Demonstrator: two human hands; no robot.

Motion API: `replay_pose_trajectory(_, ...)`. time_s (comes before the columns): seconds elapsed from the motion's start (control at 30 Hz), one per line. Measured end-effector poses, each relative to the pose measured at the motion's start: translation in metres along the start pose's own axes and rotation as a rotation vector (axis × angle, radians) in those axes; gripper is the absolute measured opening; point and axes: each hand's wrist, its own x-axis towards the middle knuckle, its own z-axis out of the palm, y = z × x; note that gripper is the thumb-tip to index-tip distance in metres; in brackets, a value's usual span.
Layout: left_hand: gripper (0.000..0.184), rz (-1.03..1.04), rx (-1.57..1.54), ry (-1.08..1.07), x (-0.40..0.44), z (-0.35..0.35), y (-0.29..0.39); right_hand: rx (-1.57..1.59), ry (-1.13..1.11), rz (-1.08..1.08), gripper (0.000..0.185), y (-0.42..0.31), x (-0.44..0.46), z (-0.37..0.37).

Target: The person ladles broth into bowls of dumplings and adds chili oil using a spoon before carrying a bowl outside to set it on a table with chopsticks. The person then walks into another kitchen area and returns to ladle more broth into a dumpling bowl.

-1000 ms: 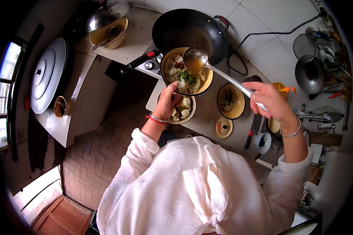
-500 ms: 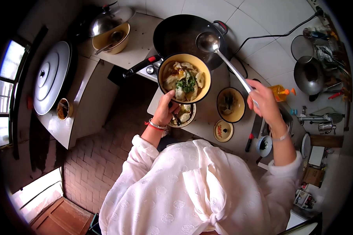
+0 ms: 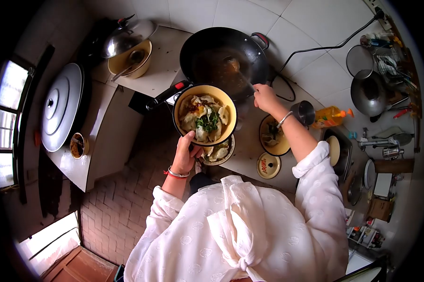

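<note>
While bowl (image 3: 204, 90) part-hides wok rim (image 3: 216, 29), ladle (image 3: 235, 66) has room.

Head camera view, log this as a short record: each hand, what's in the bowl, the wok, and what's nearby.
Left hand: grips the near side of a yellow bowl
Right hand: holds a ladle dipping into the wok
Bowl contents: dumplings, chopped greens
Wok: dark, with brownish liquid
Nearby on counter: second yellow bowl, small lid, orange bottle
</note>
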Motion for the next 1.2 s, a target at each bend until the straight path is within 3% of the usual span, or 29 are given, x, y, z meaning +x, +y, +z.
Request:
replay_pose_trajectory(0.1, 0.028, 0.013, 0.009, -0.001, -0.001, -0.001, -0.001, 0.826, -0.227, 0.310, 0.028, -0.001, -0.001, -0.014)
replay_pose_trajectory(0.23, 0.028, 0.012, 0.003, 0.027, -0.002, 0.002, 0.000, 1.060, -0.287, 0.403, 0.027, -0.020, -0.009, -0.035)
replay_pose_trajectory(0.47, 0.029, -0.007, -0.008, -0.014, 0.004, -0.005, 0.001, 0.918, -0.374, 0.314, 0.028, -0.074, -0.050, -0.089)
replay_pose_trajectory(0.7, 0.034, 0.012, 0.030, -0.048, 0.008, 0.001, 0.007, 0.764, -0.300, 0.222, 0.037, -0.134, -0.112, -0.126)
replay_pose_trajectory(0.9, 0.039, -0.036, -0.014, -0.090, 0.013, -0.008, 0.001, 0.713, -0.326, 0.257, 0.040, -0.141, -0.158, -0.117)
replay_pose_trajectory(1.1, 0.032, -0.017, -0.015, -0.113, 0.014, -0.008, -0.002, 0.540, -0.341, 0.285, 0.041, -0.137, -0.188, -0.085)
replay_pose_trajectory(1.2, 0.035, -0.030, -0.021, -0.102, 0.012, -0.008, -0.003, 0.224, -0.192, 0.082, 0.038, -0.131, -0.207, -0.069)
